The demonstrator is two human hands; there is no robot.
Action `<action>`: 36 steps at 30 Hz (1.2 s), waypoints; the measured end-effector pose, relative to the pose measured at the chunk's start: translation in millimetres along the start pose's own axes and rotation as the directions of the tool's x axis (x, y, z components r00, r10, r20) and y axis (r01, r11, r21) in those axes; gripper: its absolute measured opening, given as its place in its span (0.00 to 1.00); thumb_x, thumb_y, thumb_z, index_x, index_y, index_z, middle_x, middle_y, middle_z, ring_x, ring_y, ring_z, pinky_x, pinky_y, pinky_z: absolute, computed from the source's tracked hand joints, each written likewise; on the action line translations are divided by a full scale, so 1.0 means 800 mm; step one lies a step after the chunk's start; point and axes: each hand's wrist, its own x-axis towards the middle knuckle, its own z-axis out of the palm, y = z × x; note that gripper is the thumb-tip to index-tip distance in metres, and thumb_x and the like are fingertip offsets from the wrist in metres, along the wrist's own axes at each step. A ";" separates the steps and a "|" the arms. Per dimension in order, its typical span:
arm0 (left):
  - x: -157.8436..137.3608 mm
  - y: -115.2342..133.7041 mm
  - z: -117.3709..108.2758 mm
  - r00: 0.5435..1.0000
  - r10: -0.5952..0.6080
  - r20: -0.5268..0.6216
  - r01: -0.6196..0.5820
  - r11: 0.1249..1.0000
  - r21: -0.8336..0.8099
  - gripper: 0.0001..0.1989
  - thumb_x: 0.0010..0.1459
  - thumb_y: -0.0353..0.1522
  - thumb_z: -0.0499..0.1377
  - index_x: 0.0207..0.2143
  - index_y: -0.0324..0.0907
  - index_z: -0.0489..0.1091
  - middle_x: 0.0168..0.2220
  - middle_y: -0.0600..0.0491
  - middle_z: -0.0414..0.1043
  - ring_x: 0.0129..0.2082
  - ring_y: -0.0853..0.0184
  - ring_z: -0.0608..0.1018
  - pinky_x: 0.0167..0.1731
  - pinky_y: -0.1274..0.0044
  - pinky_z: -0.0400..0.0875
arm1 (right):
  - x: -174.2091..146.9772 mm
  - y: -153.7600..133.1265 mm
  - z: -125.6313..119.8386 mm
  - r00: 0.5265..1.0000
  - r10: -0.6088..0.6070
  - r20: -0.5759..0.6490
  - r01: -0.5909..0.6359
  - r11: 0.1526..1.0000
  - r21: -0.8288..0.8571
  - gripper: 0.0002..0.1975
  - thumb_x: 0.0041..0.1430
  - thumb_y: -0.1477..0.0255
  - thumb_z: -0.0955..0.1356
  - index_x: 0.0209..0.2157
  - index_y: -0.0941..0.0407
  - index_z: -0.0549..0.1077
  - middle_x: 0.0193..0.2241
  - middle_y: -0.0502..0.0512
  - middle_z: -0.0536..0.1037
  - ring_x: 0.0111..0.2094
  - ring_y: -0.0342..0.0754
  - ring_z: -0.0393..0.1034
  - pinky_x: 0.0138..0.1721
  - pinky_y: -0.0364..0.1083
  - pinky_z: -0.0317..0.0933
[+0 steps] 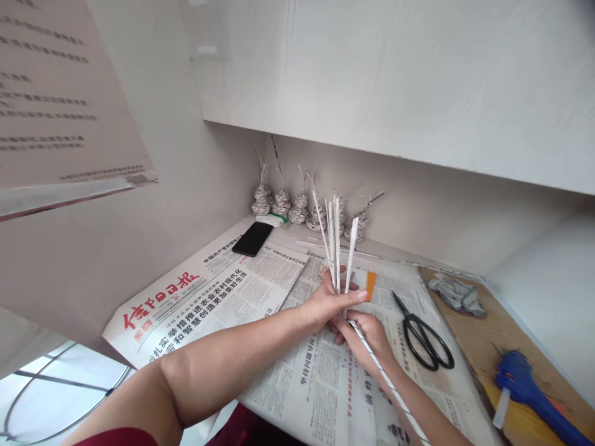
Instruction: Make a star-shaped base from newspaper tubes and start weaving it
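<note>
Head view, item list.

Principal item: paper sticks [337, 244], several, slim, white, apparently rolled. Location: upright above the newspapers [209, 303] on the desk [288, 234], fanned at the top, gathered at the foot.

Left hand [332, 303]: closed round the lower lengths, thumb laid across the front.

Right hand [369, 334]: curled closed just below, at the foot of the bundle; the exact pinch is hidden.

Attached or separate, cannot tell: striped paper tube [388, 381], white with dark spiral bands, emerging between the hands and lying along the right forearm.

Handling (judged): very light; stiff lengthwise, yet hollow-looking, so liable to crease or flatten under a hard squeeze. Dry paper surface, little slip expected. Best hold: low, where the sticks converge, with modest pressure; free tips left alone, being the easiest to bend. Striped tube: long and whippy, best taken close to the bundle.

Nearby: scissors [409, 321], black, right of the hands; orange-edged card [370, 285], behind them; glue gun [520, 375], blue, far right; phone [253, 239], dark, left; woven gourd shapes [298, 210], a row along the wall.
</note>
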 end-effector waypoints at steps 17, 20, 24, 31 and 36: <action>0.012 0.009 -0.011 0.977 -0.195 0.090 0.211 0.947 -0.242 0.36 0.35 0.35 0.77 0.47 0.40 0.66 0.22 0.60 0.66 0.18 0.72 0.69 0.21 0.78 0.63 | 0.002 0.012 -0.003 0.998 -0.015 0.053 0.014 1.000 0.018 0.23 0.56 0.51 0.69 0.27 0.59 0.77 0.19 0.53 0.77 0.18 0.43 0.65 0.22 0.42 0.59; 0.015 0.008 -0.016 0.964 -0.206 0.168 0.248 0.925 -0.289 0.37 0.37 0.36 0.76 0.50 0.41 0.67 0.25 0.59 0.68 0.21 0.71 0.72 0.22 0.78 0.65 | 0.001 0.011 -0.004 0.998 0.006 0.065 -0.012 0.996 0.089 0.24 0.54 0.50 0.70 0.26 0.59 0.77 0.18 0.53 0.76 0.18 0.42 0.64 0.21 0.41 0.58; 0.015 0.011 -0.019 0.951 -0.182 0.249 0.250 0.927 -0.280 0.32 0.40 0.35 0.75 0.49 0.39 0.72 0.30 0.54 0.72 0.24 0.72 0.73 0.25 0.79 0.69 | 0.001 0.012 -0.004 0.995 0.004 0.097 -0.018 0.991 0.136 0.23 0.53 0.51 0.71 0.27 0.60 0.77 0.18 0.53 0.76 0.17 0.41 0.64 0.20 0.40 0.57; 0.009 0.017 -0.023 0.918 -0.172 0.358 0.215 0.973 -0.083 0.26 0.37 0.36 0.76 0.39 0.37 0.74 0.26 0.52 0.73 0.25 0.68 0.76 0.24 0.78 0.70 | 0.008 0.025 -0.006 0.984 -0.049 0.173 0.023 0.989 0.149 0.21 0.52 0.54 0.73 0.27 0.60 0.79 0.23 0.55 0.79 0.20 0.43 0.71 0.20 0.40 0.60; 0.003 0.024 -0.024 0.849 -0.158 0.504 0.129 0.987 0.091 0.26 0.39 0.38 0.76 0.39 0.35 0.75 0.31 0.47 0.77 0.26 0.66 0.78 0.24 0.77 0.72 | 0.007 0.017 -0.013 0.980 -0.046 0.192 0.008 0.981 0.193 0.22 0.51 0.53 0.73 0.31 0.60 0.79 0.25 0.55 0.80 0.22 0.45 0.74 0.20 0.40 0.61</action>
